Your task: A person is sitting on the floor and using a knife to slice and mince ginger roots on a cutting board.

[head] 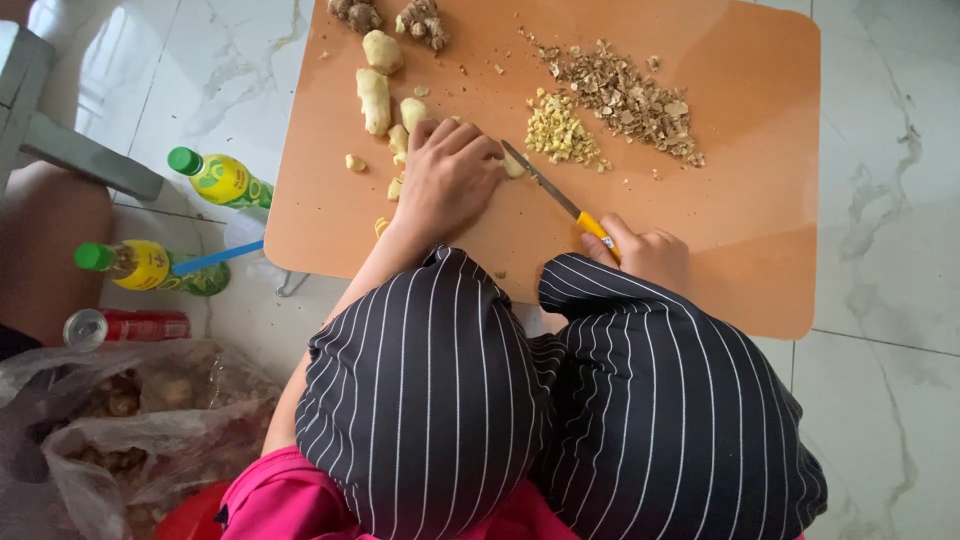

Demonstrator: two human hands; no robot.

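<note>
The left hand (447, 180) lies knuckles-up on the board (760, 150), fingers curled and pressed together over a small pale piece of ginger (513, 166) that peeks out at its fingertips. What the palm covers cannot be seen. The right hand (645, 255) is closed around the yellow handle of a knife (553, 190); the blade runs up and left from the grip, and its tip meets the ginger piece just beside the left fingers.

Just right of the blade sits a small heap of chopped ginger (563, 132), pale yellow and finely cut. Beyond it, further right and up, spreads a larger pile of brown peelings (628, 98), touching the chopped heap at one edge. To the left of the left hand lie several peeled ginger chunks (376, 98), some close against the wrist, with smaller bits scattered near them. At the board's far edge rest two unpeeled knobs (423, 22).

The board is an orange rounded slab set low over a marble floor (890, 200). The person's knees, in black trousers (430, 400) with thin white stripes, press against its near edge. On the floor to the left lie two green-capped bottles (218, 178), a red can (125, 326), and a clear plastic bag (130, 420) holding more ginger roots.
</note>
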